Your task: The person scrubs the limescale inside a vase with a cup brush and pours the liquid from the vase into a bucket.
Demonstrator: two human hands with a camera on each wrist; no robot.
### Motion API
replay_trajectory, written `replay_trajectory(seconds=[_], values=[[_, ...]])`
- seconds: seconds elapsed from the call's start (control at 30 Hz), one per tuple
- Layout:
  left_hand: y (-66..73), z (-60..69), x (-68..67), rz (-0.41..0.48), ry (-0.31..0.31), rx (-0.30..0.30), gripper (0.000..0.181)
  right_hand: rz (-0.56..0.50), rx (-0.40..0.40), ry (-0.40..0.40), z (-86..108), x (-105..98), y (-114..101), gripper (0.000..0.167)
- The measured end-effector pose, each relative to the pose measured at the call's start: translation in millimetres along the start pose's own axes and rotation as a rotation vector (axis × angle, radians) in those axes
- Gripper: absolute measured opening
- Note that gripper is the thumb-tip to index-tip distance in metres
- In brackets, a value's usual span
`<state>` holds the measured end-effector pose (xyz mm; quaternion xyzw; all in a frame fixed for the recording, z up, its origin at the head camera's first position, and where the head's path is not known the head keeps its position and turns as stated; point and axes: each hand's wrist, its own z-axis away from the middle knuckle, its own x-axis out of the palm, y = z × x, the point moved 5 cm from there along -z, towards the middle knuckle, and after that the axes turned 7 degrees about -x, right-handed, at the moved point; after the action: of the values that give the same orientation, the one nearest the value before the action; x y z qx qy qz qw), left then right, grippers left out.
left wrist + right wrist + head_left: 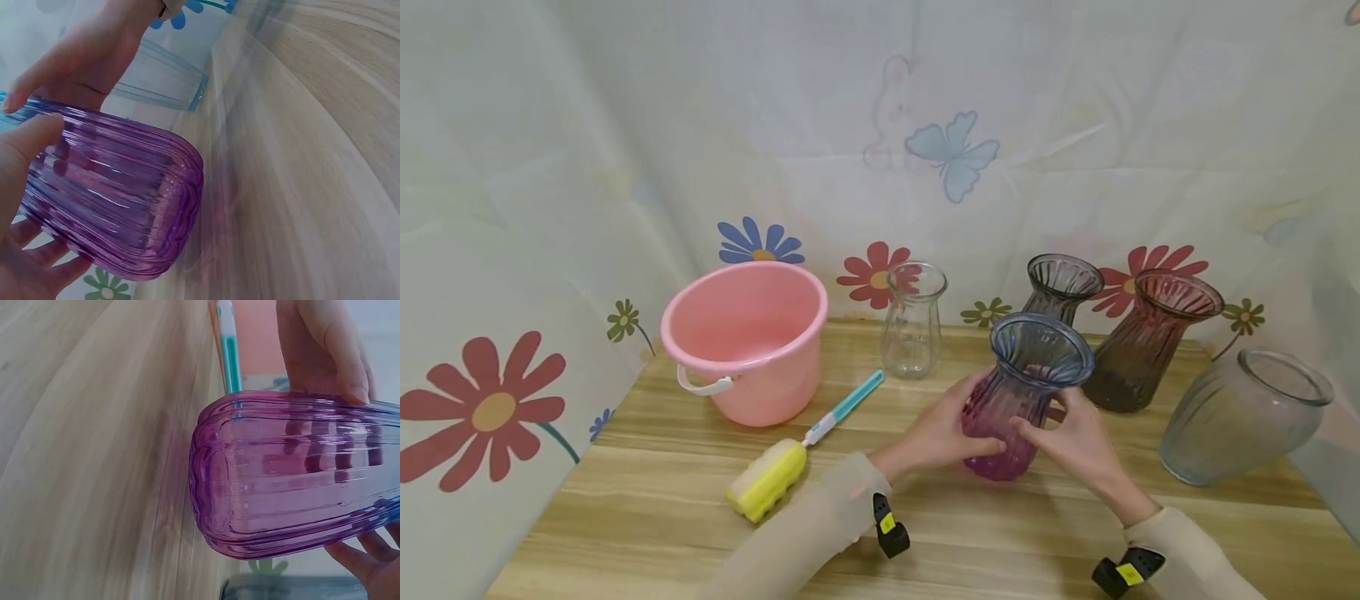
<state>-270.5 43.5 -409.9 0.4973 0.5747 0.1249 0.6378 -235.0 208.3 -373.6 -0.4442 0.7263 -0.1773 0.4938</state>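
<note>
Both hands hold a ribbed glass vase (1011,396), blue at its flared rim and shading to purple at the base. My left hand (936,429) grips its left side, thumb across the front and fingers behind the glass. On the other side my right hand (1078,442) grips it, thumb in front. In the left wrist view, the purple base (169,206) appears slightly above the wooden table. The right wrist view shows the fingers of the left hand (334,344) through the glass of the vase (269,469).
Left stand a pink bucket (775,392) with a white handle and a yellow sponge brush (771,479). A clear vase (912,333) is behind. Right are a grey vase (1063,279), a reddish-brown vase (1131,358) and a wide pale vase (1232,425). Patterned cloth (775,100) hangs behind the table.
</note>
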Motion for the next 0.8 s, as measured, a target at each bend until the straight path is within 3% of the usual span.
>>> replay_trajectory(seconds=[0.17,0.47,0.63,0.8], values=[[-7.1,11.8,-15.9,-0.013,0.048,0.001,0.088,-0.047,-0.056,-0.024,-6.4,15,-10,0.072],[-18.8,44.6,-36.8,0.031,0.075,-0.011,0.086,-0.149,-0.081,-0.106,-8.1,48,-23,0.072],[-25.5,56.2,-43.2,0.057,0.064,-0.004,0.082,-0.188,-0.141,-0.113,-8.4,60,-32,0.073],[-30.0,63.1,-48.4,0.078,0.038,-0.028,0.081,-0.185,-0.118,-0.134,-7.8,69,-36,0.075]])
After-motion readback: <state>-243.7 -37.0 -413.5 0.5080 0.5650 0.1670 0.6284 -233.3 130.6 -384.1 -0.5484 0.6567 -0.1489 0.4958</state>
